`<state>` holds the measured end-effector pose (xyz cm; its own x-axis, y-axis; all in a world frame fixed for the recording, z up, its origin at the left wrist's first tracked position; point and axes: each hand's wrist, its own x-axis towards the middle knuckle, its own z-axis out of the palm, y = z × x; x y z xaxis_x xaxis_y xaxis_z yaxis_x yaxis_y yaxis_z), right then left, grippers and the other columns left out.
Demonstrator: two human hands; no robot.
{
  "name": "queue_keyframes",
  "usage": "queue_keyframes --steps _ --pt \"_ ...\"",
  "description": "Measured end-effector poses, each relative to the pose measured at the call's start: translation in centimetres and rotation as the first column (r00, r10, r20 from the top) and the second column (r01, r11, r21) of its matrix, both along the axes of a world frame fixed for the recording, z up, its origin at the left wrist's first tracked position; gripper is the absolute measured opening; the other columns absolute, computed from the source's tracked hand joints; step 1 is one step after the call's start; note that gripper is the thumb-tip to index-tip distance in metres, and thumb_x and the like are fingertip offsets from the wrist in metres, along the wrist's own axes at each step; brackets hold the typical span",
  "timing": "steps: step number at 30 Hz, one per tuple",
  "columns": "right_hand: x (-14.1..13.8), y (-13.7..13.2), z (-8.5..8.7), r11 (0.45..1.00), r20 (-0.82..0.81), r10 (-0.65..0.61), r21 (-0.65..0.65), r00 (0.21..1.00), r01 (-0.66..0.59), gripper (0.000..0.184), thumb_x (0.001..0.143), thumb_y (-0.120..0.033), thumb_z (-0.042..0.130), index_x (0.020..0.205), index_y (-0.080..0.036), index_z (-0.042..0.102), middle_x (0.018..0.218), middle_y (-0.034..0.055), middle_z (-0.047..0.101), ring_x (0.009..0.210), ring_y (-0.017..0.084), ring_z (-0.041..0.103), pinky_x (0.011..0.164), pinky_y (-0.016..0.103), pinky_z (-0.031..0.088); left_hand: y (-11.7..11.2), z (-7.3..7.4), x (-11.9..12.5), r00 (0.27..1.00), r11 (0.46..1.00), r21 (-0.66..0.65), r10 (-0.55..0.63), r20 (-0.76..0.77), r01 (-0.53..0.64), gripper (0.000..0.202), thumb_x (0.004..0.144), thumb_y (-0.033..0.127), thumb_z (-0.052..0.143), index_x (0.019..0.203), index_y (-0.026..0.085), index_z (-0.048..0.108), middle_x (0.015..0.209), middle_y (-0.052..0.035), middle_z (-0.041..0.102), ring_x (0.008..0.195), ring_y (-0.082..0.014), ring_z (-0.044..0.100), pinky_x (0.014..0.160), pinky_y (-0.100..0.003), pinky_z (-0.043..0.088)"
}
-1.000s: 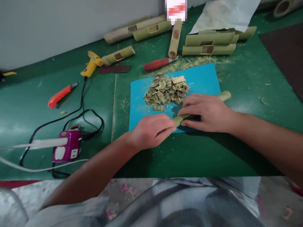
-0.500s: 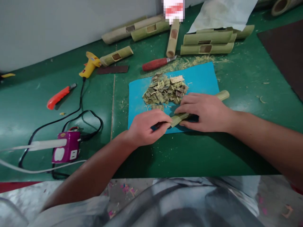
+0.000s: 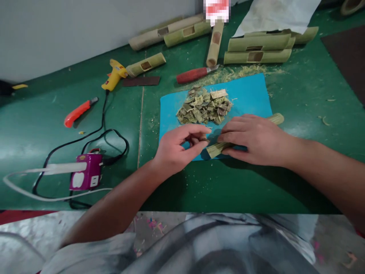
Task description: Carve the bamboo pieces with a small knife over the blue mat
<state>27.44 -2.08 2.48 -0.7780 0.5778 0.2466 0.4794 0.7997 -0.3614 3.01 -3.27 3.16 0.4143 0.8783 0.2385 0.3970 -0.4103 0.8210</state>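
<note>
My right hand (image 3: 253, 139) lies closed over a thin green bamboo stick (image 3: 216, 149) and holds it down on the blue mat (image 3: 248, 95). The stick's far end (image 3: 276, 118) pokes out past my knuckles. My left hand (image 3: 175, 148) is just left of the stick's cut near end. Its thumb and fingers pinch a small brownish piece (image 3: 201, 139) that is too small to name. A heap of small cut bamboo chips (image 3: 203, 106) sits on the mat just beyond both hands.
On the green table (image 3: 299, 99) lie several notched bamboo tubes (image 3: 256, 57), a red-handled knife (image 3: 192, 75), a yellow glue gun (image 3: 114, 76), an orange cutter (image 3: 76, 113) and a purple power socket (image 3: 85, 177) with cables. White paper (image 3: 276, 15) lies at the back right.
My left hand has drawn back from the stick's near end and lifted slightly, now pinching a small piece. My right hand stays on the stick. The view shifted a little.
</note>
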Motion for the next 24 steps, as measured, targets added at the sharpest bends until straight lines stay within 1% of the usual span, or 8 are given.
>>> queue_keyframes --steps 2,5,7,11,16,20,24 --pt "0.03 -0.01 -0.06 0.999 -0.026 -0.019 -0.033 0.999 0.018 0.023 0.094 -0.033 0.056 0.101 -0.02 0.072 0.103 0.0097 0.071 0.093 0.025 0.063 0.079 0.038 0.044 -0.2 0.06 0.1 0.999 0.996 -0.074 0.051 0.009 -0.05 0.013 0.085 0.021 0.071 0.098 0.017 0.072 0.083 -0.0018 0.072 0.068 -0.01 0.063 0.064 -0.021 0.053" --pt "0.0 0.09 -0.24 0.995 -0.067 -0.048 -0.09 0.997 0.042 0.023 0.092 -0.037 0.058 0.098 -0.02 0.072 0.103 0.0104 0.07 0.093 0.025 0.063 0.078 0.038 0.046 -0.2 0.21 0.19 1.0 0.993 -0.114 0.025 0.016 -0.023 0.005 0.085 0.02 0.07 0.087 0.017 0.073 0.084 -0.0029 0.072 0.07 -0.0109 0.063 0.064 -0.022 0.052" --pt "-0.08 0.2 -0.34 0.991 -0.08 -0.06 -0.125 0.995 0.05 0.023 0.091 -0.038 0.059 0.098 -0.02 0.072 0.103 0.01 0.071 0.094 0.025 0.064 0.077 0.037 0.046 -0.11 0.24 0.23 1.0 0.991 -0.134 0.004 0.013 -0.003 0.005 0.085 0.019 0.07 0.087 0.017 0.074 0.084 -0.0031 0.072 0.07 -0.011 0.062 0.064 -0.022 0.051" --pt "-0.24 0.38 -0.41 0.984 -0.1 -0.07 -0.172 0.993 0.052 0.021 0.09 -0.038 0.061 0.094 -0.021 0.071 0.102 0.009 0.071 0.095 0.025 0.065 0.078 0.037 0.046 -0.02 0.2 0.29 0.999 0.98 -0.198 -0.002 -0.033 -0.004 0.008 0.084 0.017 0.07 0.089 0.016 0.075 0.077 -0.0017 0.069 0.064 -0.0097 0.058 0.059 -0.02 0.048" --pt "-0.27 0.38 -0.2 0.978 -0.103 -0.071 -0.201 0.992 0.049 0.018 0.089 -0.037 0.061 0.09 -0.022 0.07 0.1 0.008 0.071 0.094 0.024 0.064 0.078 0.037 0.046 -0.16 0.49 0.44 0.998 0.986 -0.165 -0.019 -0.067 0.008 0.008 0.084 0.016 0.067 0.087 0.016 0.075 0.074 -0.001 0.066 0.062 -0.0087 0.056 0.057 -0.02 0.046" --pt "-0.3 0.29 -0.01 0.972 -0.096 -0.084 -0.227 0.992 0.06 0.015 0.088 -0.037 0.061 0.087 -0.023 0.067 0.097 0.0072 0.07 0.093 0.024 0.064 0.077 0.037 0.046 -0.25 0.72 0.53 0.995 0.992 -0.117 -0.055 -0.081 0.045 0.01 0.085 0.015 0.065 0.085 0.017 0.074 0.077 -0.0019 0.067 0.066 -0.0097 0.059 0.06 -0.02 0.047" --pt "-0.29 0.24 0.04 0.968 -0.101 -0.091 -0.242 0.991 0.065 0.014 0.087 -0.035 0.063 0.086 -0.022 0.067 0.097 0.0077 0.07 0.093 0.025 0.064 0.077 0.037 0.045 -0.44 0.7 0.53 0.993 0.996 -0.079 -0.056 -0.103 0.048 0.01 0.084 0.015 0.065 0.085 0.018 0.074 0.075 -0.0006 0.066 0.064 -0.0083 0.058 0.061 -0.019 0.048"
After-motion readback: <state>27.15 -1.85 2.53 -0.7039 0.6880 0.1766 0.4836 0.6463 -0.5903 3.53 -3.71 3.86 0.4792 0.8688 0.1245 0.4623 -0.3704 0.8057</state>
